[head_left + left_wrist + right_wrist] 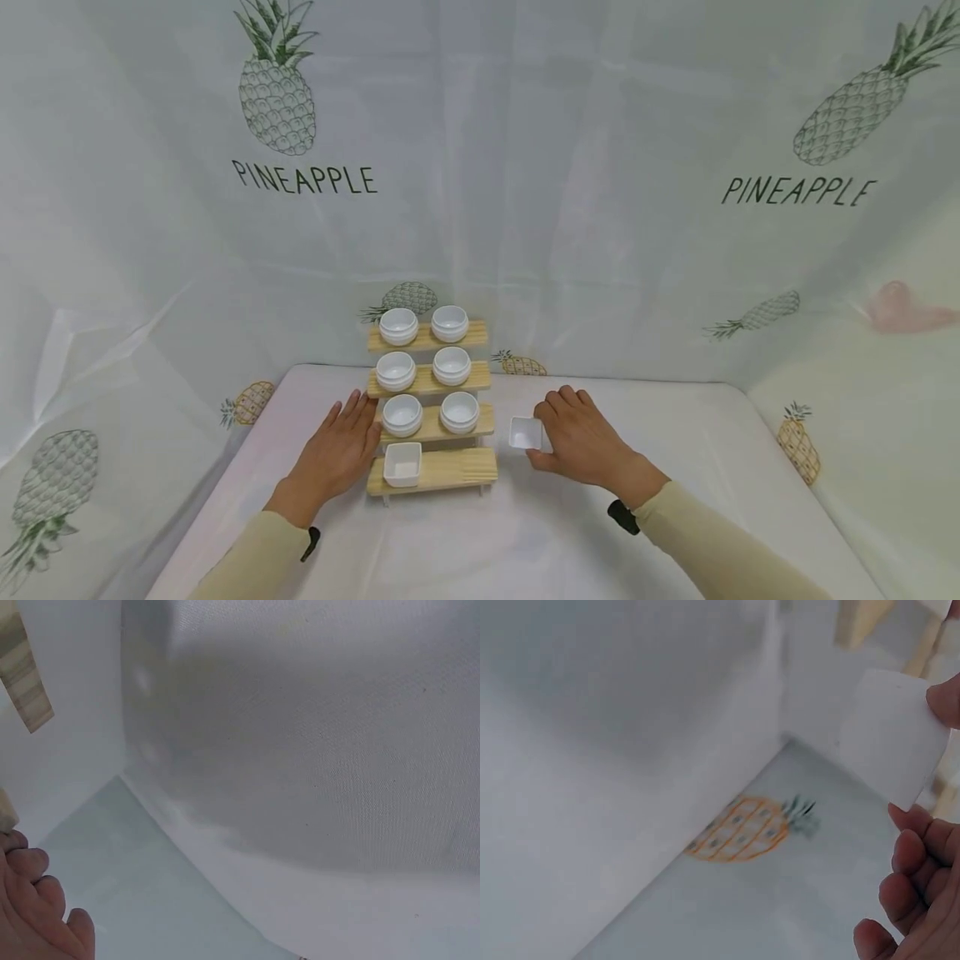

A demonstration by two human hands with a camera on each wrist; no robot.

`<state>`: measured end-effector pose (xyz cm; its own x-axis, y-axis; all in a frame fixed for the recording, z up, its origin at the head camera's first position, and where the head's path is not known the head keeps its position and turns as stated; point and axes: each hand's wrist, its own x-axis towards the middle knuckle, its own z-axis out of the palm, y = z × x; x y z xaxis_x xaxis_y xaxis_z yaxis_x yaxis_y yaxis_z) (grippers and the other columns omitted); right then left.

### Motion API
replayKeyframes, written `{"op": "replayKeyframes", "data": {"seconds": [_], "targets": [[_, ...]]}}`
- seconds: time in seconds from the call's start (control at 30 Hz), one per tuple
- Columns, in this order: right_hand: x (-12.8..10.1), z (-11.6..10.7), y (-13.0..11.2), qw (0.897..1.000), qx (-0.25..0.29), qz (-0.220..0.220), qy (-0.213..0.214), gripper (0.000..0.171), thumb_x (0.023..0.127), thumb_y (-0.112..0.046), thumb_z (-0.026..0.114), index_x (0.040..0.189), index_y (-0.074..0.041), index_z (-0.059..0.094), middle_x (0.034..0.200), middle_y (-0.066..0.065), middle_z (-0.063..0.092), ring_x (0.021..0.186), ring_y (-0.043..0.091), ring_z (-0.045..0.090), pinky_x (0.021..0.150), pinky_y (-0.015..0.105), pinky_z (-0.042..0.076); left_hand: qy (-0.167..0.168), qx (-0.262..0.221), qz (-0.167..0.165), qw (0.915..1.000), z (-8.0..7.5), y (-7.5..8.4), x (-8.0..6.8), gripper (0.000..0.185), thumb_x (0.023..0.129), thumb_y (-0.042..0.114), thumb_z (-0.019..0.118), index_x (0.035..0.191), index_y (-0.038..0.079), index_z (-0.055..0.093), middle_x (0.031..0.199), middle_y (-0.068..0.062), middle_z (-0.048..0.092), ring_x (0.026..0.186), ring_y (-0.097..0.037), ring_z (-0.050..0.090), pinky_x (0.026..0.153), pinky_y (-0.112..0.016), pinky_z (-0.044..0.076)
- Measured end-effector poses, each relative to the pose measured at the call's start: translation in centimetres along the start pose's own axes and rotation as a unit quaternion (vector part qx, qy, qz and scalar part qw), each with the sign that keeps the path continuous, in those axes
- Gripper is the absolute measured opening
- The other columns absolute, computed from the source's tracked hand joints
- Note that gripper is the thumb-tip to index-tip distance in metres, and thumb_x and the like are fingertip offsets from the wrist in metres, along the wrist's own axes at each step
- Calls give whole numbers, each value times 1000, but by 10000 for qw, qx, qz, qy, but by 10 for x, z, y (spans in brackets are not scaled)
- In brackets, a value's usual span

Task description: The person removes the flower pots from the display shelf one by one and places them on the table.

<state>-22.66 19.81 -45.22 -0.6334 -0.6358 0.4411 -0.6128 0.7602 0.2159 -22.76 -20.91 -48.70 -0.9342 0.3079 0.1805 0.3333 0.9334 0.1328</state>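
Pinching the square dish (pixel 525 433) beside the rack (pixel 450 471), right hand (pixel 585 442); left hand (pixel 337 454) flat.

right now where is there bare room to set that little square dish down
Free: the right half of the bottom step, beside the square dish already there, and the open table right of the right hand, which pinches the other square dish. Crowded: the upper three steps, each with two round bowls. The left hand borders the rack's left side.
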Motion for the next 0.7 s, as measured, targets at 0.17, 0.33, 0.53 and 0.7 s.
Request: {"op": "replayKeyframes", "data": {"seconds": [0.17, 0.33, 0.53, 0.7], "targets": [[-10, 16, 31, 9992, -252, 252, -206, 50, 84, -50, 83, 101, -6, 67, 90, 4, 60, 83, 22, 47, 72, 34, 43, -50, -130, 33, 9999, -2, 1, 2, 61, 116, 34, 31, 160, -8, 36, 167, -27, 34, 158, -44, 29, 130, -60, 25], [-13, 38, 46, 9977, -182, 474, -454, 49, 86, -46, 84, 101, -3, 66, 90, 6, 61, 82, 23, 49, 71, 34, 43, -61, -75, 101, 9999, -8, 0, 4, 60, 116, 33, 32, 159, -9, 38, 166, -28, 35, 158, -44, 30, 129, -61, 26], [-18, 57, 52, 9942, -103, 645, -852, 46, 89, -45, 82, 105, -4, 69, 96, 6, 65, 88, 24, 52, 76, 39, 49, -66, -122, 136, 9998, -13, 3, 2, 59, 116, 31, 33, 157, -9, 40, 165, -28, 38, 157, -45, 31, 128, -62, 29], [-21, 57, 56, 9923, -86, 674, -1036, 44, 89, -43, 83, 106, -5, 70, 101, 8, 68, 91, 25, 54, 77, 40, 50, -38, -105, 222, 9997, -11, 6, -2, 58, 115, 30, 35, 156, -10, 42, 164, -26, 41, 156, -45, 34, 127, -62, 31]]}}
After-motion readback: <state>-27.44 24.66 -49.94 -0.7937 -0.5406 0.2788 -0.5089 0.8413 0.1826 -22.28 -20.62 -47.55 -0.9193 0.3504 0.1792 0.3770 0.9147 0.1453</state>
